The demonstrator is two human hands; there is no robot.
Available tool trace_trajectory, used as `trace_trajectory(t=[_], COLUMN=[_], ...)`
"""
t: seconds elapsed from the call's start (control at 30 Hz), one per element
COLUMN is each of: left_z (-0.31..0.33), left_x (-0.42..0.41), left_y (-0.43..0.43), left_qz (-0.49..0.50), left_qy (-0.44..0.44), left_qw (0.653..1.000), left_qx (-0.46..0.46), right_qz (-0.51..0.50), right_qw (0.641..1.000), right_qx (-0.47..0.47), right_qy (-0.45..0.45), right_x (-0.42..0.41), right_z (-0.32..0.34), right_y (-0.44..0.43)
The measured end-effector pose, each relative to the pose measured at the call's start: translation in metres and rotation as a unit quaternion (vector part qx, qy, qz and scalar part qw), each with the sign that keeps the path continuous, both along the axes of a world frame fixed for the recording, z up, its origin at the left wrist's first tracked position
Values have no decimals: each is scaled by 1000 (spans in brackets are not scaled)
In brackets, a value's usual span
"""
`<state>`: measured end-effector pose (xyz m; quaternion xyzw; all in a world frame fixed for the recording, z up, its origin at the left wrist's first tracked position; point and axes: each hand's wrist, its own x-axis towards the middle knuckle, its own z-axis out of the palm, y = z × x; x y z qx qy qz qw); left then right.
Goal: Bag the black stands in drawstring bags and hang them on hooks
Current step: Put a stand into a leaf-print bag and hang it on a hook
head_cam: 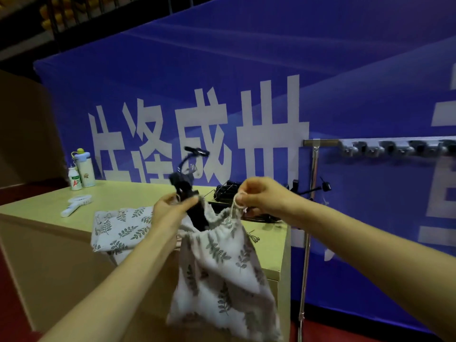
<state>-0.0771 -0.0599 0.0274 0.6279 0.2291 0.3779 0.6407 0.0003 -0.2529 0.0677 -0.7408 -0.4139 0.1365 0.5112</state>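
Note:
A white drawstring bag (pixel 219 275) with a green leaf print hangs in the air in front of me. A black stand (pixel 191 193) sticks out of its gathered mouth, with a bent neck and clamp on top. My left hand (pixel 172 206) grips the stand and the left drawstring at the bag's mouth. My right hand (pixel 256 193) pinches the right drawstring loop and holds it up. More black stands (pixel 228 193) lie on the table behind the bag. A rail with hooks (pixel 394 146) runs along the wall at the right.
A pale wooden table (pixel 271 255) stands below my hands. Leaf-print bags (pixel 118 228) lie folded on it. A white hand fan (pixel 76 204), a small bottle (pixel 74 178) and a flask (pixel 85 169) stand at its far left. A metal pole (pixel 309 218) rises beside the table's right edge.

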Motion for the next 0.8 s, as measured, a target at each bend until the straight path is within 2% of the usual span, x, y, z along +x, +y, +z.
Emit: trace_trajectory(t=[0.1,0.17,0.23,0.33,0.37,0.5,0.67,0.8], left_z=[-16,-21,-20,-19,-20,-18,-4,2], left_x=[1,3,7,12,12,19,29,33], left_y=[-25,-40,-46,-48,-49,-60,-84,-112], left_qz=[-59,-112,-136,-149,-139,-116,-141,-141], left_qy=[52,66,85,73,81,137,84,33], left_qw=[995,990,986,985,986,980,984,990], left_qx=[63,62,38,-47,-39,91,66,2], right_qz=[-42,-71,-95,-125,-129,-132,-139,-156], right_qw=[996,991,985,976,974,966,962,946], right_qx=[74,108,138,177,185,216,221,265], right_qy=[18,22,28,33,36,52,77,99], right_x=[2,6,12,20,22,27,35,43], right_z=[7,11,15,17,16,10,6,3], right_y=[-5,-10,-17,-29,-31,-42,-63,-88])
